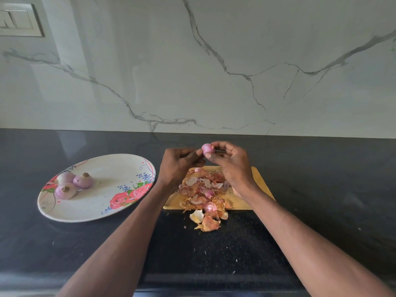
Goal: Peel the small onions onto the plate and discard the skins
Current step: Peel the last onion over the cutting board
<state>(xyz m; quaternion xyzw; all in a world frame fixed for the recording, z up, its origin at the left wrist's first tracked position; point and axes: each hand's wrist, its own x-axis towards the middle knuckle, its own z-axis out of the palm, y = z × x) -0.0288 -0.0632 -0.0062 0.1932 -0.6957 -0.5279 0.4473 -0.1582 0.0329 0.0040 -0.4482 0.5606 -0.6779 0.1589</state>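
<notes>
Both forearms are reaching over the counter (64,243). Left of the cutting board (260,181), the plate (96,202) is holding three onions (74,185). Skins (205,196) are lying on the board. Above it, the left hand (179,166) and right hand (230,161) are pinching one onion (207,148).

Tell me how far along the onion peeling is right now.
Done: three peeled onions sit on the floral plate. In hand: both hands hold a fourth onion above the board, left hand and right hand pinching it. Left: that onion goes to the plate, and the skins piled on the cutting board and spilling onto the counter await discarding.
</notes>
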